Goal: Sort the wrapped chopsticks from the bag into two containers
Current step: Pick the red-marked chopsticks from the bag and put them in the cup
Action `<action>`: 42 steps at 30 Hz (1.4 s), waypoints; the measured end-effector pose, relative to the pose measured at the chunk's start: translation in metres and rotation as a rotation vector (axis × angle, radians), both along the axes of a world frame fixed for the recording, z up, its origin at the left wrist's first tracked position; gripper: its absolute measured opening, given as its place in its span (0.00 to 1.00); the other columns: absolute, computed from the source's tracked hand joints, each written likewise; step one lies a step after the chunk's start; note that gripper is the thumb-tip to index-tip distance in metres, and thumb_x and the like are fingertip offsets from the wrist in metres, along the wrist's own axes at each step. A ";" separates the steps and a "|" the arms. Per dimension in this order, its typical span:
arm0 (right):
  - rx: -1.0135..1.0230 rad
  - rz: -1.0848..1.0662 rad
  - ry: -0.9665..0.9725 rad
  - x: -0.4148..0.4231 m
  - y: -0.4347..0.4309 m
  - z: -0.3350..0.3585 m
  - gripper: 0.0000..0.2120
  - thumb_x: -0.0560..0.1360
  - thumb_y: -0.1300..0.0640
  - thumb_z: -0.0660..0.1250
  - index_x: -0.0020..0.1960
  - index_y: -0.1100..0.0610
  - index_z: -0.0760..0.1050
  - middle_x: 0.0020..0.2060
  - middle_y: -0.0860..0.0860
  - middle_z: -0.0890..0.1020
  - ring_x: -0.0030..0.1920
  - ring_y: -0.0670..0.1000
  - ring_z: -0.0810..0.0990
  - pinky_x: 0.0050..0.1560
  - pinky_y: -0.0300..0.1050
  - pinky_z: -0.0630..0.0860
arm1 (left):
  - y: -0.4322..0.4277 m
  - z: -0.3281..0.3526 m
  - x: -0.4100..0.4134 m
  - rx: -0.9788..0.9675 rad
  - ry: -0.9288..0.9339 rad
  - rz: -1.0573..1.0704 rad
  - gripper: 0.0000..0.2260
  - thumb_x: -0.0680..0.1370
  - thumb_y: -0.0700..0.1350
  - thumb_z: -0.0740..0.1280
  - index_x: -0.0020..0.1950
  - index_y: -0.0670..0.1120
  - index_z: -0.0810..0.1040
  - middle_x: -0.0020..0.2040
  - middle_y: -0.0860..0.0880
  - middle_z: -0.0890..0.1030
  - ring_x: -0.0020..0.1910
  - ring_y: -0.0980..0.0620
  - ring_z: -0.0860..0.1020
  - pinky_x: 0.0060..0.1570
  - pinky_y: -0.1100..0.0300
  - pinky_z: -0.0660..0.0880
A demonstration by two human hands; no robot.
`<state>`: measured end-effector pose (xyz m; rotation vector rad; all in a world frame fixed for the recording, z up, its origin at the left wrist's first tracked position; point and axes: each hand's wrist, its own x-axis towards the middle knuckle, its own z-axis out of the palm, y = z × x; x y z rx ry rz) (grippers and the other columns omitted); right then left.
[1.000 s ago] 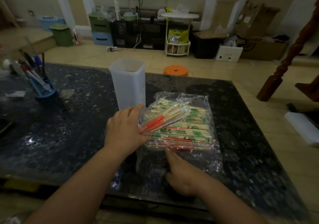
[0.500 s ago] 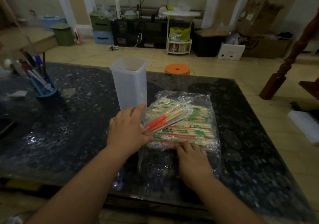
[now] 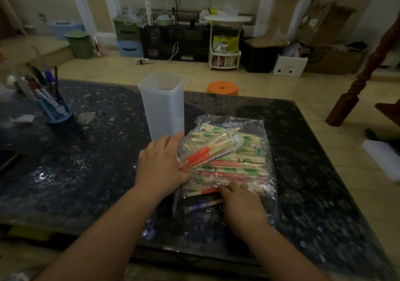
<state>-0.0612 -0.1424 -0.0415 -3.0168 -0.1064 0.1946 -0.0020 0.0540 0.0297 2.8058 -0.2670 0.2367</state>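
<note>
Desk point(image 3: 86, 172): dark speckled stone, glossy. Bag point(image 3: 249, 124): clear crinkled film, lying flat right of centre and holding most of the chopsticks point(image 3: 238, 168), thin pale sticks in green- or red-printed sleeves. Container point(image 3: 162, 111): tall, square, translucent plastic, just behind the bag; no sticks show inside it, and a second container is not visible. Sorting therefore appears barely begun. Left hand point(image 3: 161, 161): fingers holding a red-banded bundle point(image 3: 207, 153) above the bag's left edge. Right hand point(image 3: 242, 207): fingers bent onto the sleeves at the bag's near end; whether they have pinched one cannot be told.
</note>
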 end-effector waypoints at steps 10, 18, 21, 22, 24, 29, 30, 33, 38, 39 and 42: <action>0.037 0.062 -0.039 0.001 -0.002 -0.004 0.22 0.78 0.57 0.59 0.71 0.46 0.67 0.65 0.48 0.73 0.64 0.54 0.69 0.63 0.53 0.71 | -0.001 0.000 0.000 0.005 -0.010 -0.003 0.48 0.66 0.64 0.76 0.78 0.59 0.55 0.72 0.52 0.67 0.71 0.48 0.65 0.68 0.48 0.63; 0.010 0.025 0.011 -0.001 0.004 -0.003 0.24 0.77 0.55 0.59 0.73 0.51 0.63 0.68 0.52 0.67 0.68 0.56 0.64 0.67 0.52 0.67 | -0.001 0.001 -0.001 0.003 -0.005 -0.002 0.47 0.66 0.65 0.76 0.79 0.58 0.55 0.72 0.52 0.68 0.71 0.48 0.66 0.68 0.47 0.63; 0.040 0.033 0.005 -0.001 0.004 0.000 0.22 0.76 0.56 0.60 0.70 0.49 0.66 0.66 0.50 0.70 0.66 0.55 0.66 0.65 0.52 0.69 | -0.001 0.001 -0.001 0.004 -0.004 -0.009 0.47 0.66 0.64 0.76 0.79 0.58 0.55 0.72 0.52 0.68 0.70 0.48 0.66 0.68 0.47 0.64; 0.032 0.042 -0.005 -0.002 0.004 0.001 0.21 0.77 0.57 0.59 0.69 0.49 0.67 0.65 0.49 0.72 0.66 0.55 0.66 0.64 0.52 0.69 | -0.001 0.001 -0.001 0.005 -0.002 -0.010 0.48 0.66 0.64 0.76 0.79 0.58 0.55 0.72 0.52 0.67 0.70 0.48 0.66 0.68 0.47 0.64; -0.014 0.059 -0.028 -0.002 0.004 0.004 0.20 0.77 0.61 0.59 0.68 0.49 0.68 0.64 0.50 0.75 0.65 0.56 0.68 0.62 0.52 0.68 | -0.001 0.001 -0.001 0.004 0.000 -0.009 0.48 0.66 0.64 0.77 0.79 0.58 0.55 0.72 0.52 0.67 0.71 0.48 0.66 0.68 0.47 0.64; -0.107 0.082 -0.029 -0.003 0.004 0.008 0.16 0.77 0.58 0.59 0.64 0.53 0.74 0.60 0.53 0.75 0.62 0.58 0.71 0.59 0.51 0.68 | -0.001 0.001 -0.001 0.005 0.020 -0.009 0.48 0.66 0.64 0.77 0.79 0.59 0.54 0.73 0.52 0.66 0.71 0.48 0.65 0.69 0.47 0.63; -0.103 0.083 -0.040 -0.003 0.004 0.009 0.15 0.77 0.58 0.59 0.63 0.53 0.75 0.59 0.53 0.75 0.61 0.58 0.72 0.58 0.51 0.69 | 0.000 0.001 -0.001 0.006 0.022 -0.009 0.48 0.66 0.64 0.76 0.79 0.59 0.54 0.73 0.52 0.66 0.71 0.48 0.65 0.69 0.47 0.63; -0.119 0.113 -0.078 -0.004 0.004 0.014 0.15 0.78 0.57 0.60 0.62 0.53 0.75 0.58 0.53 0.76 0.58 0.57 0.75 0.55 0.49 0.70 | 0.000 0.001 -0.001 0.004 0.012 -0.004 0.48 0.66 0.64 0.77 0.79 0.59 0.54 0.72 0.52 0.67 0.71 0.48 0.65 0.69 0.47 0.63; -0.128 0.138 -0.077 -0.006 0.004 0.019 0.13 0.77 0.59 0.60 0.60 0.53 0.76 0.55 0.54 0.81 0.55 0.57 0.77 0.52 0.47 0.70 | -0.001 0.003 -0.002 -0.004 0.018 -0.013 0.48 0.66 0.63 0.77 0.79 0.58 0.54 0.73 0.52 0.67 0.72 0.48 0.64 0.70 0.47 0.62; -0.123 0.137 -0.079 -0.006 0.004 0.020 0.13 0.77 0.59 0.60 0.60 0.53 0.75 0.55 0.54 0.81 0.55 0.58 0.78 0.52 0.48 0.70 | -0.001 0.002 -0.002 -0.003 0.016 -0.015 0.47 0.66 0.64 0.77 0.79 0.58 0.54 0.73 0.52 0.67 0.72 0.48 0.64 0.69 0.47 0.62; -0.078 0.143 -0.110 -0.006 0.006 0.025 0.12 0.77 0.55 0.62 0.59 0.53 0.75 0.54 0.53 0.79 0.54 0.58 0.78 0.50 0.48 0.72 | -0.001 0.002 -0.002 0.001 0.021 -0.015 0.47 0.67 0.63 0.76 0.79 0.59 0.54 0.73 0.52 0.66 0.71 0.48 0.64 0.69 0.48 0.62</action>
